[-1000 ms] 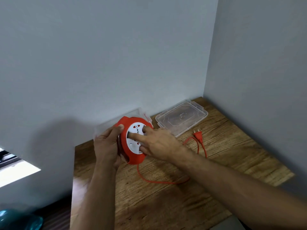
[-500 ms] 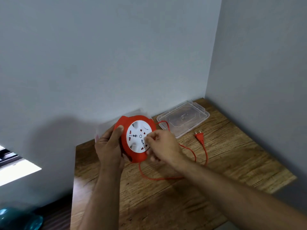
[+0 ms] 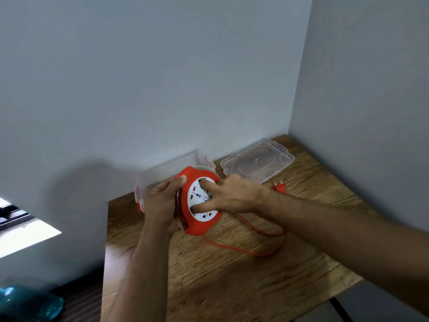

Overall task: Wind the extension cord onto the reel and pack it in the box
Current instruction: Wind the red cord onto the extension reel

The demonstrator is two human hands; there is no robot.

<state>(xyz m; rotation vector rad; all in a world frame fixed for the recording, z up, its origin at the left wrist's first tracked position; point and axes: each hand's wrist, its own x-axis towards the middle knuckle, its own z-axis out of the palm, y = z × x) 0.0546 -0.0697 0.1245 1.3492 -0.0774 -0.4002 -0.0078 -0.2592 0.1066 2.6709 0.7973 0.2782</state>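
My left hand (image 3: 160, 203) grips the red reel (image 3: 197, 203) upright above the worktop (image 3: 232, 275). Since half a second ago my right hand (image 3: 234, 194) has swung round, fingers (image 3: 197, 207) pressed on the white face, so winding progresses. Loose cord (image 3: 255, 251) and plug (image 3: 280, 187) remain out; the box (image 3: 167, 168) waits behind.

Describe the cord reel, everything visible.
The cord reel is a round orange plastic housing with a white socket face bearing red shutters. It is held off the wooden table, tilted with the face toward the camera. The left hand grips its rim; the right hand presses fingers into the face. Dark wound turns show at its left edge. Orange cord trails from below to the plug.
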